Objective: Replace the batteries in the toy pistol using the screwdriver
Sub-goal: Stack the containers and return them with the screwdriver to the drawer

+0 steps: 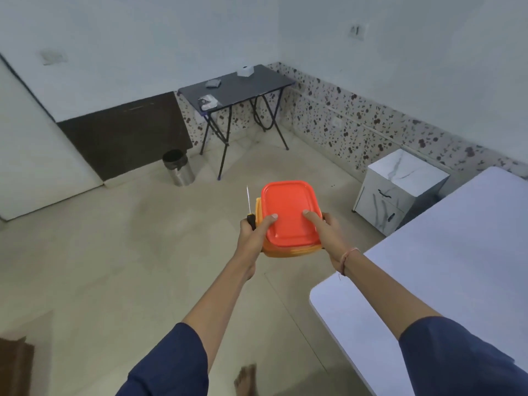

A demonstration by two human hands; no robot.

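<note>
Orange plastic box (pixel 288 218) with a red lid, held level out in front over bare floor (pixel 143 252), beside but not yet above the white worktop (pixel 445 267) on the right. Gripped from both sides: right hand (pixel 328 232) curled round the right edge, thumb flat on the lid; left hand (pixel 251 237) curled round the left edge, thumb on the lid too, and pinching a screwdriver (pixel 251 220) against the box wall at the same time, black handle in the fingers, thin shaft sticking up and away. No toy pistol anywhere in sight, nor batteries; possibly shut inside the box, impossible to tell through the lid.

Weakest point, at a guess: that doubled-up left grip. Two things shared between one set of fingers, so less hold on each. Any shift of the box likely to loosen the screwdriver and send it down towards the bare foot (pixel 245 378) just below. Equally, any squeeze to save the tool likely to tilt the box leftward. Lid seemingly seated, but unclear whether snapped shut; with a tilt or a knock against the worktop edge, perhaps a popped lid and small parts scattered over the floor. Bare shaft also aimed forward, so worth watching near the worktop edge when setting down. Safer to lower the box flat onto the worktop first, then free the screwdriver
</note>
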